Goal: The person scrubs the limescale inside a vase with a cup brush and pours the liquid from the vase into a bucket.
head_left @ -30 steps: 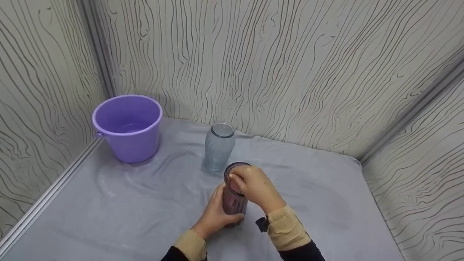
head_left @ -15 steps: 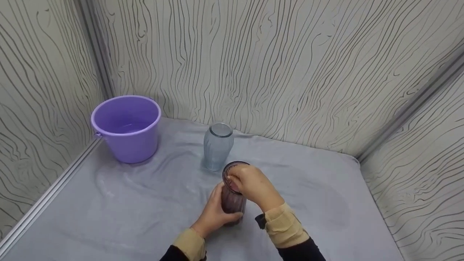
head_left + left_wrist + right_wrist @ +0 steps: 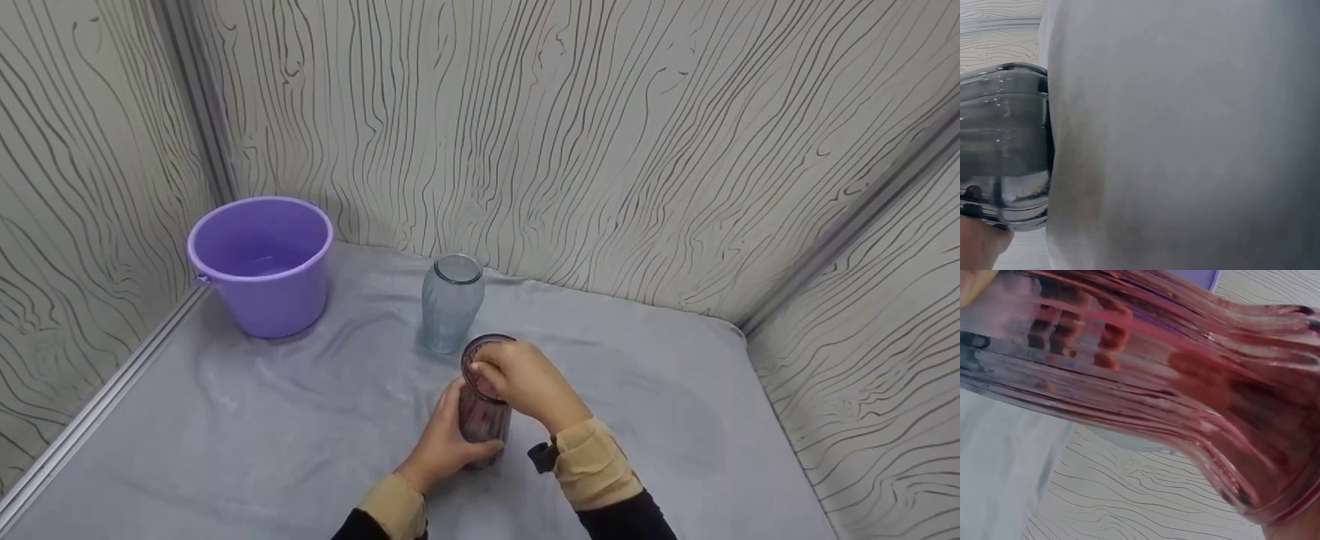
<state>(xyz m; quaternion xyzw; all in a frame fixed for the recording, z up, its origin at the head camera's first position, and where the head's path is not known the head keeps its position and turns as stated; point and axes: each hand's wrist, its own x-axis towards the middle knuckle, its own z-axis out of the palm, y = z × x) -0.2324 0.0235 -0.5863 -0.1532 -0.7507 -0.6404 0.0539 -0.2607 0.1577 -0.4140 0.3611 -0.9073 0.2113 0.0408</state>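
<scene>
A purple ribbed glass vase [image 3: 484,420] stands at the front middle of the cloth, its mouth tipped a little toward me. My left hand [image 3: 444,442] grips its body, thumb in front and the other fingers round the far side. The left wrist view shows the vase's lower part [image 3: 1008,146] and the thumb [image 3: 981,242]. At the mouth is my right hand [image 3: 529,382], its fingers reaching inside the neck. Through the pink-tinted glass [image 3: 1145,377] the right wrist view shows blurred fingers; whether the right hand holds anything in there is hidden.
A light blue glass vase [image 3: 452,307] stands upright just behind the purple one. Back left, a purple bucket [image 3: 277,304] sits near the corner. Grey cloth [image 3: 637,420] covers the table, and wood-grain patterned panels [image 3: 525,135] rise behind and at both sides.
Both hands stay at the purple vase. The right hand shifts very slightly at the mouth; the left hand keeps its grip. The vases and the bucket stay where they are.
</scene>
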